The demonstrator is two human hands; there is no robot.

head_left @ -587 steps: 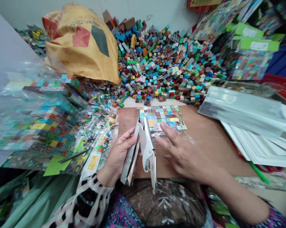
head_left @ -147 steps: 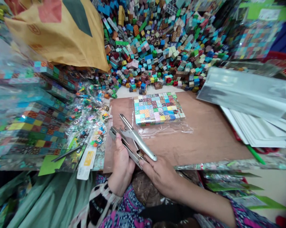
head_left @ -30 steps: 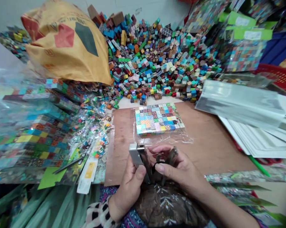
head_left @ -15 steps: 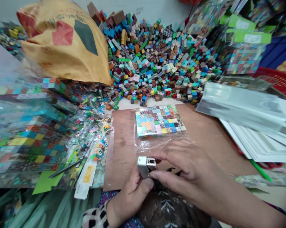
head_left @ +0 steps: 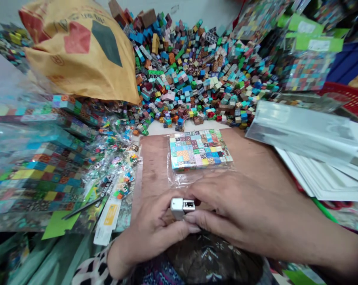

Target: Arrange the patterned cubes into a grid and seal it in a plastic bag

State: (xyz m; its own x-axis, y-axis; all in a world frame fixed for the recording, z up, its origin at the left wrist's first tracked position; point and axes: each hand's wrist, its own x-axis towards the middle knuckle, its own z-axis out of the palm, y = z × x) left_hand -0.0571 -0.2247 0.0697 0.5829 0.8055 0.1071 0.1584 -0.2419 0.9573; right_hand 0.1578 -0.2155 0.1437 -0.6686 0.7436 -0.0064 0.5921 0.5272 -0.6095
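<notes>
A metal-ended stapler [head_left: 177,209] is held end-on towards the board, low in the middle of the view. My left hand [head_left: 155,227] wraps round its left side, with the thumb along the near side. From the right, my right hand [head_left: 232,202] pinches it between thumb and fingers. Much of the stapler's body is hidden by the hands. Just beyond them, a clear plastic bag [head_left: 180,180] holding a flat block of colourful patterned cubes [head_left: 198,150] lies on the brown board [head_left: 153,174].
Loose coloured cubes [head_left: 191,79] are heaped at the back, beside a yellow sack [head_left: 86,59]. Bagged cube blocks [head_left: 45,170] and small wrapped pieces [head_left: 119,158] crowd the left. White cards [head_left: 321,178] under clear plastic sleeves [head_left: 300,132] lie right, near a red basket [head_left: 345,99].
My left hand has shifted up along the stapler, its fingers now reaching round the far side. My right hand has come slightly closer, and the stapler has tilted a little. The bag has stayed put.
</notes>
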